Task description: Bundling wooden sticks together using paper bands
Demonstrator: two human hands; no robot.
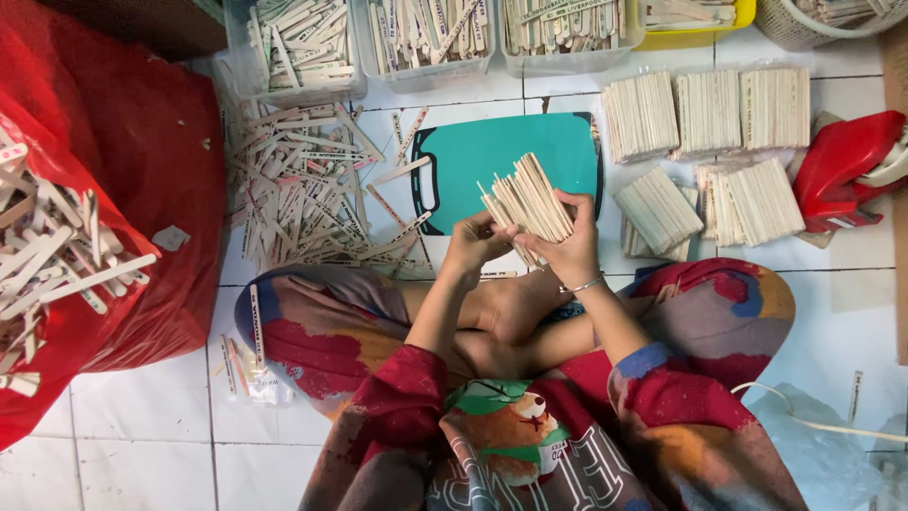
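A fanned bundle of flat wooden sticks (pixel 526 201) is held above a teal cutting board (pixel 492 151). My right hand (pixel 570 241) grips the bundle's lower right side, thumb and fingers wrapped around it. My left hand (pixel 473 244) pinches the bundle's lower left end. I sit cross-legged on white floor tiles in patterned clothes, my bare feet just below the hands.
A loose heap of printed sticks (pixel 303 189) lies left of the board. Wrapped stick bundles (pixel 705 114) sit at the right. Clear bins of sticks (pixel 426 38) line the top. A red sack of sticks (pixel 85 227) fills the left. A red tape dispenser (pixel 846 166) lies at the far right.
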